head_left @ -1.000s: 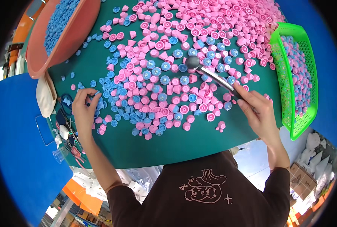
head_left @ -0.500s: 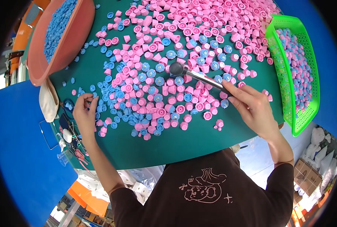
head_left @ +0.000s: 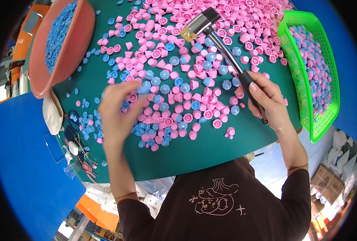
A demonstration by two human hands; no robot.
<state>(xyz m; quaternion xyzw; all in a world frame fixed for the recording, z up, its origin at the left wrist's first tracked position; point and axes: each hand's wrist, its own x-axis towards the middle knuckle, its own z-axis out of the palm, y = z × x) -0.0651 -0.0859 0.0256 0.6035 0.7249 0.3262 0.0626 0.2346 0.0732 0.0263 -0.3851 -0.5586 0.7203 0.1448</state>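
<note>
My right hand grips the black handle of a mallet, raised over the table. Its metal head has one black face and one clear yellow face. My left hand, smeared by motion, is closed over the near left part of the pile, with a blurred blue cap at its fingertips. Around both hands lie many pink tapered cups. Several cups near the middle carry blue flower-shaped caps with shiny centres. Loose blue caps lie on the left, some hidden behind my left hand.
An orange-pink basin of blue caps stands at the far left. A green basket of pink and blue pieces sits at the right edge. Cords and small tools lie on the green tabletop's left edge.
My left hand has moved right from the loose blue caps toward the middle. The mallet has risen from low over the pieces, its head swinging up and away.
</note>
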